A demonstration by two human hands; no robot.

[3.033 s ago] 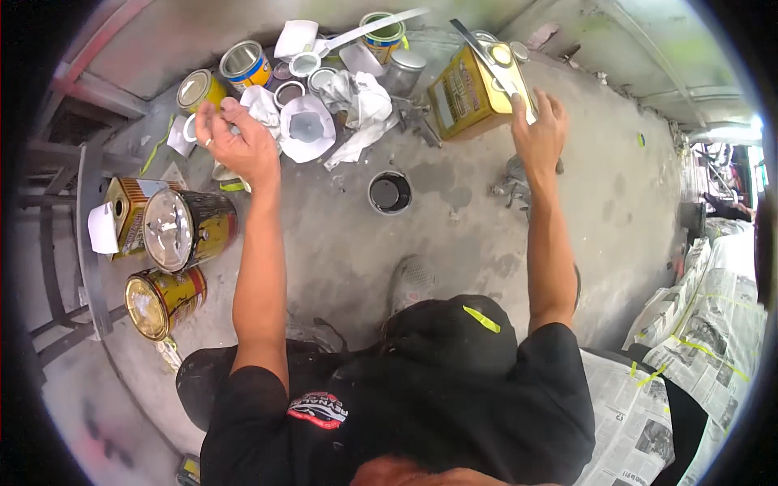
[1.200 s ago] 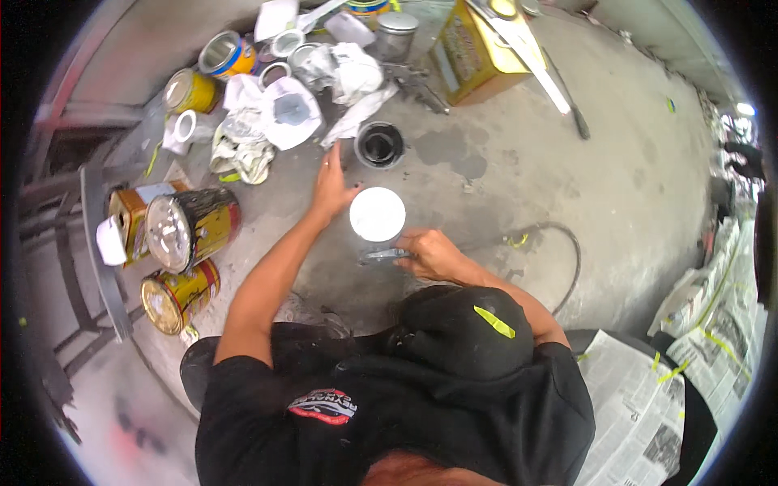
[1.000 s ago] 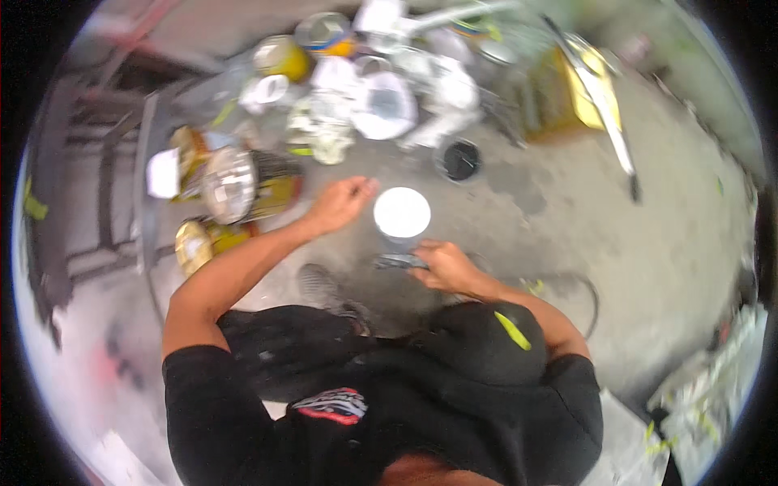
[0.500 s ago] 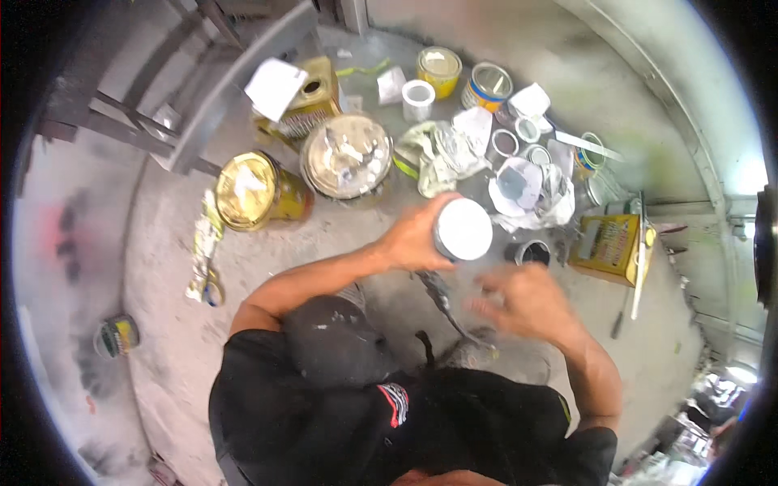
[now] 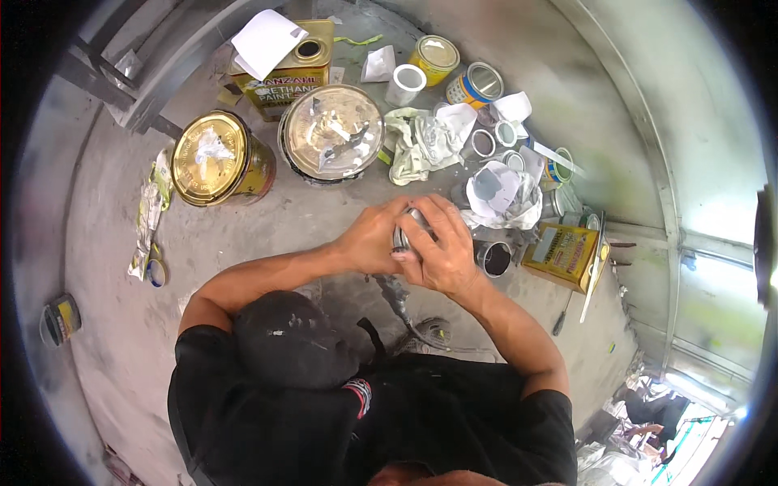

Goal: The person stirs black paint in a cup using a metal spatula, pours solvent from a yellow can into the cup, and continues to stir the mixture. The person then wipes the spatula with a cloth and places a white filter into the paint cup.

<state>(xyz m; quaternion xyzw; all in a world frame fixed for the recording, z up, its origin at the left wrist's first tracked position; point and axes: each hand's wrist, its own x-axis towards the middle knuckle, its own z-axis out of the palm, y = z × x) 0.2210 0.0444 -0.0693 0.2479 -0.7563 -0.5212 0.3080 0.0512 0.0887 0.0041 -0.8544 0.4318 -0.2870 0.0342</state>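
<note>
In front of me both hands close round a small round paint cup (image 5: 404, 233), mostly hidden by my fingers. My left hand (image 5: 369, 241) grips its left side. The fingers of my right hand (image 5: 444, 247) wrap over its top and right side. Below the cup, a grey, paint-smeared handle-like piece (image 5: 395, 296) runs down to a hose; whether it joins the cup I cannot tell. Just right of my right hand stands an open can (image 5: 493, 259) with dark contents. Beyond it a white paper strainer (image 5: 492, 188) rests among crumpled paper.
Ahead stand a large lidded paint pail (image 5: 335, 134), a gold-lidded can (image 5: 212, 158) and a rectangular tin (image 5: 284, 89). A crumpled rag (image 5: 423, 146) lies beside several small cups and cans. Another yellow tin (image 5: 559, 253) stands right; a tape roll (image 5: 156, 273) lies left.
My right hand has come left and up onto the cup, covering its white round top. The cup has moved left in view. The view has shifted, so surrounding cans appear further left.
</note>
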